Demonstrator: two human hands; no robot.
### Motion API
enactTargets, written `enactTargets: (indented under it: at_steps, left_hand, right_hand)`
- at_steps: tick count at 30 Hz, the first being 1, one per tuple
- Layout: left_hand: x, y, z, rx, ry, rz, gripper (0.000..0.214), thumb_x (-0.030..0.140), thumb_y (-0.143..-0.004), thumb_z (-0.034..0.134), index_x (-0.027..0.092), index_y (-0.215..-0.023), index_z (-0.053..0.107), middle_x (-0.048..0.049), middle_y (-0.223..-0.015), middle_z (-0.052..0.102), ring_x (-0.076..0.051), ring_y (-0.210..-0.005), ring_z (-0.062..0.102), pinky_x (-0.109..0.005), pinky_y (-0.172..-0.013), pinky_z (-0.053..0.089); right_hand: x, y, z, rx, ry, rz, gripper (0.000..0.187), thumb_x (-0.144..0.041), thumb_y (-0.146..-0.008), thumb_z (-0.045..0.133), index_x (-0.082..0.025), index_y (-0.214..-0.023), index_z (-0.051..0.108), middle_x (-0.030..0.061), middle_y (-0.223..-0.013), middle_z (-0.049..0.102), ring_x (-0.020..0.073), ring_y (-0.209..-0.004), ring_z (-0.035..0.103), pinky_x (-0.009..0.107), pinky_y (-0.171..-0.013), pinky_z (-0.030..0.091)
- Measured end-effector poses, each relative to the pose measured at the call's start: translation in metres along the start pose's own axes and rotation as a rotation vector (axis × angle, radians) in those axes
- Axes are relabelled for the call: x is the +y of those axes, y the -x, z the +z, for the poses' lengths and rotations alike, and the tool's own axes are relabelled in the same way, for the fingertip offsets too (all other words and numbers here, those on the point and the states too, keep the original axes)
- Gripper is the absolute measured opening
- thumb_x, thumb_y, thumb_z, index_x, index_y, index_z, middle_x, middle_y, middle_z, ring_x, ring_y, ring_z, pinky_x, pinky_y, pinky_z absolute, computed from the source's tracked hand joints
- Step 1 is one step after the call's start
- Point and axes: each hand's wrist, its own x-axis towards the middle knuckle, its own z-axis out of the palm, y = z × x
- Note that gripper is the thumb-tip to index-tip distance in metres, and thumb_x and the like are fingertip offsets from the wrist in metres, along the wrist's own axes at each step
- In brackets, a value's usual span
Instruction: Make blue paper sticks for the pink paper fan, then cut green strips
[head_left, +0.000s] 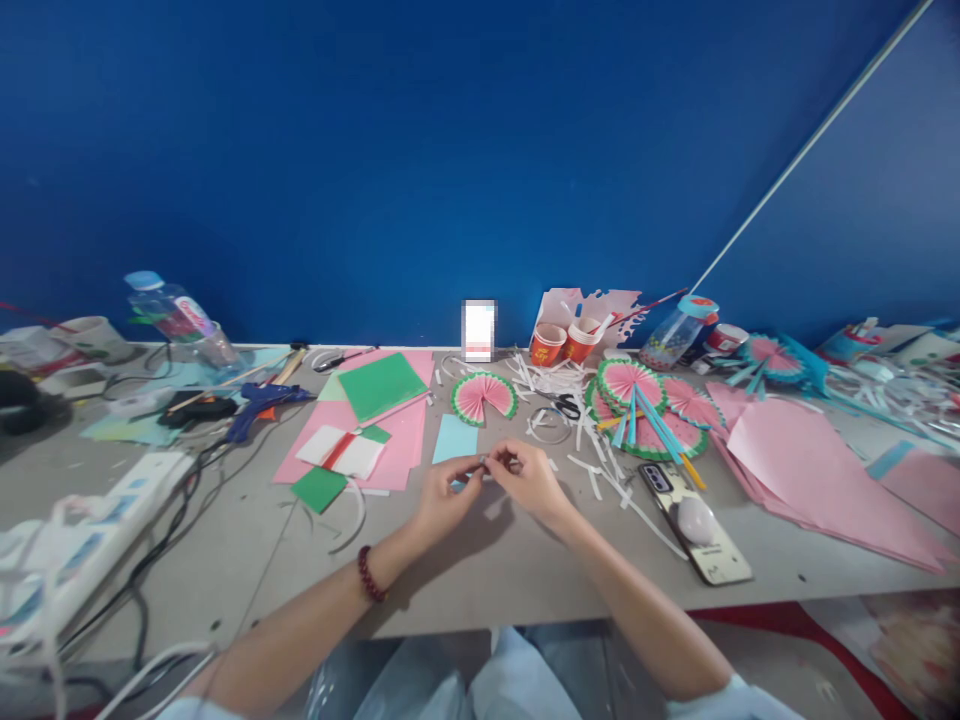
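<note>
Fingertips [475, 467] of the left hand [444, 497] and the right hand [531, 482] are pinched shut, thumb against forefinger, and meet over the near middle of the table. Both are closed on one small piece [487, 464] held between them just above the tabletop; it is too small to tell what it is. A blue wall [420, 150] fills the back, and the grey table [247, 540] runs the full width below it. At the right lies a stack of large pink sheets [810, 470]. Left of the hands is another pink sheet [401, 445] with a green sheet [381, 385] resting on its far end. A white power strip [101, 520] sits at the near left with dark cables trailing from it. Right of the hands a heap of pleated fans [645, 412], pink with green rims, carries blue strips, and loose white paper strips [551, 378] lie scattered beside it. A phone [712, 555] lies near the right forearm with a pale round object on it. Further left are a blue glue gun [262, 400] and a tipped plastic bottle [176, 315]. Just beyond the pinched piece lie a light blue card [455, 438] and a single fan [484, 397]. Two red cups [562, 345] stand by the wall, with scissors [564, 405] in front of them. A dark red bead bracelet [370, 573] circles the left wrist.
</note>
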Motion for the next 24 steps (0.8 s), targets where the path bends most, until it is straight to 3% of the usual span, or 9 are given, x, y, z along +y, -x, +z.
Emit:
enactTargets:
  at_steps: [8,17,24]
  left_hand:
    - [-0.012,-0.003,0.001,-0.029,0.036,-0.069,0.033,0.043,-0.080,0.054,0.017,-0.074,0.073,-0.0050,-0.076,0.072,-0.019,-0.070,0.064,-0.027,-0.062,0.051]
    - [-0.009,-0.007,0.000,0.025,0.166,-0.148,0.034,0.045,-0.079,0.055,0.016,-0.079,0.072,-0.0078,-0.079,0.073,-0.022,-0.076,0.067,-0.027,-0.059,0.053]
    - [-0.012,-0.008,0.000,0.023,0.162,-0.158,0.034,0.046,-0.079,0.055,0.016,-0.081,0.071,-0.0084,-0.080,0.073,-0.022,-0.079,0.068,-0.026,-0.058,0.053]
  right_hand:
    - [0.000,0.000,0.001,0.004,0.002,0.022,0.013,-0.026,-0.076,0.055,-0.017,-0.070,0.061,0.0005,-0.061,0.060,0.0120,-0.055,0.053,0.022,-0.052,0.044]
    - [0.003,0.000,0.003,-0.023,-0.098,0.055,0.016,-0.031,-0.078,0.057,-0.018,-0.081,0.066,0.0038,-0.075,0.068,0.0148,-0.066,0.061,0.024,-0.061,0.048]
    - [0.007,0.000,0.005,-0.022,-0.160,0.122,0.022,-0.034,-0.075,0.060,-0.016,-0.087,0.065,0.0033,-0.072,0.067,0.0152,-0.065,0.061,0.024,-0.059,0.048]
